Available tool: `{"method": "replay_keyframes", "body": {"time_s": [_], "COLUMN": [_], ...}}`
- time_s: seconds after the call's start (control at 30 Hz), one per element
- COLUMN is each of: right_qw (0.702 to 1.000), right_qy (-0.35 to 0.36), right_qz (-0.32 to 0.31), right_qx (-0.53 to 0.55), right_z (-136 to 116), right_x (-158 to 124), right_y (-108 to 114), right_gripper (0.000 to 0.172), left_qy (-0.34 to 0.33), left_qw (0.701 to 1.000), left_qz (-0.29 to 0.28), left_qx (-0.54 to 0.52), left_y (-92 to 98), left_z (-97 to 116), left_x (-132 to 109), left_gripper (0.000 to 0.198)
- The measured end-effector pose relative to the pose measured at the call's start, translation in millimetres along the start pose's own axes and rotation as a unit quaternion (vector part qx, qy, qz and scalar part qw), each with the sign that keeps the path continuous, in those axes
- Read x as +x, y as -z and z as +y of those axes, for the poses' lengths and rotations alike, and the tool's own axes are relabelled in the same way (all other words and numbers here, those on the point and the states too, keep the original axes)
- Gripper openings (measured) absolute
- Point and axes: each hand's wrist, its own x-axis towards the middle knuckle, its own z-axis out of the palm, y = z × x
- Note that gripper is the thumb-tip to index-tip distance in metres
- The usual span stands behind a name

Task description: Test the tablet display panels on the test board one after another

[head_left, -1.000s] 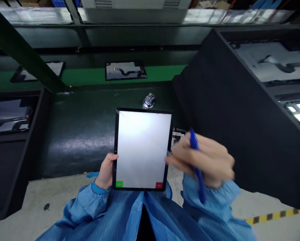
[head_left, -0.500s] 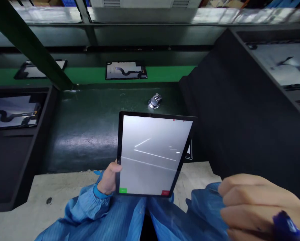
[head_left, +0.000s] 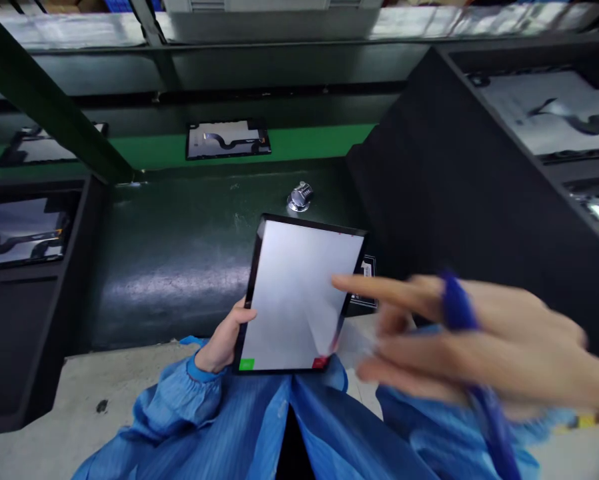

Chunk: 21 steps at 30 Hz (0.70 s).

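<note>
Head view: L hand [head_left: 219, 339] grips tablet [head_left: 299, 293] by left edge. R hand [head_left: 479, 340], fingers part-open, clamps blue pen [head_left: 459, 310] just right of tablet.

left hand [head_left: 223, 337] gripping, right hand [head_left: 472, 340] blurred, fingers [head_left: 374, 288] extended

The right hand [head_left: 479, 340] has swung back beside the tablet [head_left: 299, 293].

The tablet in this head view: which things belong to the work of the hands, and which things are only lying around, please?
In use:
- tablet, held at its edge by the left hand
- blue pen, in the blurred right hand

Lying around:
- flat panels with ribbon cables on the shelves
- chrome fitting on the dark green bench
</note>
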Motion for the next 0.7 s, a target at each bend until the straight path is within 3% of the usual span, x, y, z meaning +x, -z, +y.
{"method": "replay_keyframes", "body": {"time_s": [0.07, 0.13, 0.2, 0.3, 0.37, 0.43, 0.57, 0.7], "right_qw": [0.997, 0.986, 0.974, 0.986, 0.994, 0.995, 0.975, 0.925], "right_qy": [0.014, -0.043, -0.074, -0.063, -0.055, -0.042, -0.014, -0.081], "right_qz": [-0.027, 0.074, 0.128, 0.07, 0.011, -0.022, 0.002, 0.073], "right_qx": [0.076, 0.146, 0.173, 0.139, 0.098, 0.087, 0.22, 0.363], "right_z": [11.4, 24.5, 38.0, 54.5, 61.6, 67.0, 84.1, 108.8], "right_x": [24.6, 40.5, 43.3, 30.6, 21.8, 19.0, 30.8, 46.5], "right_y": [-12.2, -21.6, -27.5, -31.2, -32.1, -33.1, -42.7, -71.0], "right_gripper": [0.029, 0.025, 0.022, 0.04, 0.055, 0.058, 0.061, 0.05], "left_qy": [-0.009, -0.005, 0.02, 0.049, 0.057, 0.07, 0.098, 0.043], "left_qw": [0.999, 0.999, 0.999, 0.998, 0.997, 0.995, 0.99, 0.988], "left_qz": [-0.018, -0.016, 0.005, 0.039, 0.042, 0.031, 0.027, -0.003], "left_qx": [0.027, 0.035, 0.028, -0.003, -0.034, -0.06, -0.103, -0.146], "left_y": [-10.1, -15.2, -13.8, -4.9, -0.8, -1.0, -9.7, -17.3], "left_z": [-0.6, -2.7, -4.3, -3.1, 0.2, 5.0, 17.9, 29.7], "left_x": [4.8, 7.4, 7.4, 5.0, 3.5, 2.4, -0.2, -3.3], "left_gripper": [0.028, 0.027, 0.03, 0.027, 0.024, 0.024, 0.022, 0.011]}}
